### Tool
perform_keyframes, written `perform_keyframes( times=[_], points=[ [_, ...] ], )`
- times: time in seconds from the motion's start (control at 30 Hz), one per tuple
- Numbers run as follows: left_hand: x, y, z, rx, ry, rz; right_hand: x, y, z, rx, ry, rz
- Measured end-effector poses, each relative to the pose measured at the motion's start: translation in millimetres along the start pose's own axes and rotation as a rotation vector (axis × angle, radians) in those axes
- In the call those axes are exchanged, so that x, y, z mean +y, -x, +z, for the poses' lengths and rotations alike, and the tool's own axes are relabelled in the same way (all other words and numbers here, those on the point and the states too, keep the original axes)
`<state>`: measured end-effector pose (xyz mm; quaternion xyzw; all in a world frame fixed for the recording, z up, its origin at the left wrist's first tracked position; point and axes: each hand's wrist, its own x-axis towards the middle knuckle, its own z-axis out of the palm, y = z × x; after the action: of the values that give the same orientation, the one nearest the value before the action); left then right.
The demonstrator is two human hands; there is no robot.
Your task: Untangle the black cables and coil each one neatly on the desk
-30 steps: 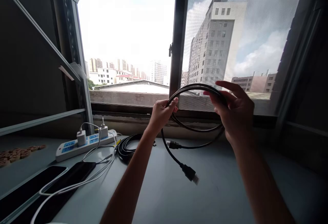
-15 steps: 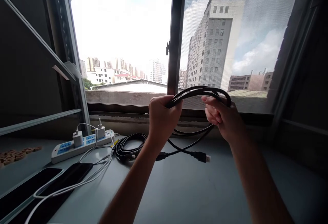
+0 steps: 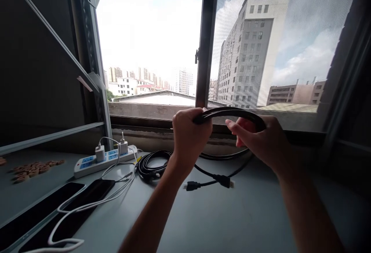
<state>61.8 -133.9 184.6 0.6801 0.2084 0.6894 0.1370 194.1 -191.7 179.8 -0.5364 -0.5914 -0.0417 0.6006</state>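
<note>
My left hand (image 3: 191, 133) is closed in a fist around the gathered loops of a black HDMI cable (image 3: 228, 112), held above the table. At the other side of the loops, my right hand (image 3: 261, 137) curls its fingers round the bundle, with the thumb pointing left and apart from it. Below the hands hang lower strands and the two cable ends. One end plug (image 3: 223, 180) points right and the other plug (image 3: 193, 185) points left, crossing near each other just over the grey tabletop.
A second coiled black cable (image 3: 153, 164) lies left of my forearm. Behind it is a white power strip (image 3: 106, 160) with chargers and white cords. Two dark phones (image 3: 95, 191) lie front left, with small brown pieces (image 3: 34, 170) beyond. The window (image 3: 150, 52) stands ahead.
The view has turned left, shifting the scene rightward. My right hand has rotated and wraps further round the loops, which now lie flatter and closer together. The hanging plugs have swung slightly.
</note>
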Motion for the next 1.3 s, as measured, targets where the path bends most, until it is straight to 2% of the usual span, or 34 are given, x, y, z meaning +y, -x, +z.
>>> perform_keyframes(
  times=[0.07,0.13,0.23,0.3,0.37,0.43,0.57,0.63,0.7,0.9,1.0,1.17,1.3],
  points=[
    [1,5,5.2,-0.043,-0.068,0.004,0,2,4,0.110,0.160,-0.021],
    [2,11,10.4,-0.074,-0.142,0.009,1,2,5,0.090,0.169,-0.033],
    [2,16,14.2,-0.093,-0.215,0.008,6,0,1,-0.076,0.015,-0.003],
    [-1,14,13.7,-0.106,-0.203,-0.015,6,0,-4,-0.249,-0.115,0.035],
    [-5,10,11.7,-0.120,-0.120,-0.082,1,2,-8,-0.436,-0.234,0.062],
    [-8,4,9.1,-0.134,0.041,-0.178,-8,7,-11,-0.551,-0.337,0.056],
    [-8,-3,3.4,-0.132,0.382,-0.318,-25,16,-13,-0.588,-0.500,0.000],
    [-8,-5,1.0,-0.080,0.469,-0.351,-26,18,-14,-0.538,-0.538,0.006],
    [-11,-6,0.5,-0.047,0.526,-0.375,-24,17,-13,-0.429,-0.564,0.032],
    [-33,-5,12.6,-0.195,0.569,-0.538,-14,9,-4,-0.108,-0.616,0.112],
    [-44,0,20.6,-0.244,0.578,-0.603,-16,9,0,0.038,-0.623,0.094],
    [-46,12,35.1,-0.439,0.576,-0.691,-19,16,7,0.224,-0.615,-0.082],
    [-42,23,46.9,-0.716,0.490,-0.743,-19,20,14,0.309,-0.533,-0.196]
  ],
)
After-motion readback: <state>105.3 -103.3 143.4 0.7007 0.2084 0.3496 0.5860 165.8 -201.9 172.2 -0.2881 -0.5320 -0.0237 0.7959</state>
